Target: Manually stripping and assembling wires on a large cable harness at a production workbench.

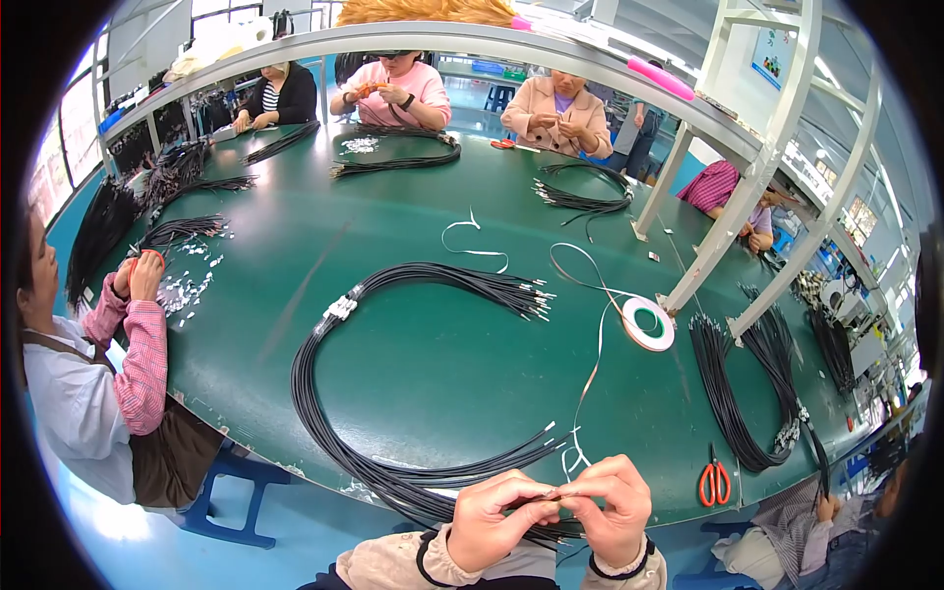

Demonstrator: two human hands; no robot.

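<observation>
My left hand (pixel 499 518) and my right hand (pixel 615 508) meet at the near edge of the green table (pixel 413 364), fingertips pinched together on the end of a black wire (pixel 544 501). That wire belongs to a big looped bundle of black wires (pixel 324 393) that curves away to the left and back across the table, its far ends tipped with metal terminals (pixel 536 295). A white tape strip (pixel 590 369) runs from near my right hand up to a white tape roll (pixel 649 323).
Red-handled scissors (pixel 715 482) lie right of my hands. More black wire bundles (pixel 747 393) sit at right and along the far side. A white frame post (pixel 723 226) stands on the table. Other people work around the table, one close at left (pixel 98 393).
</observation>
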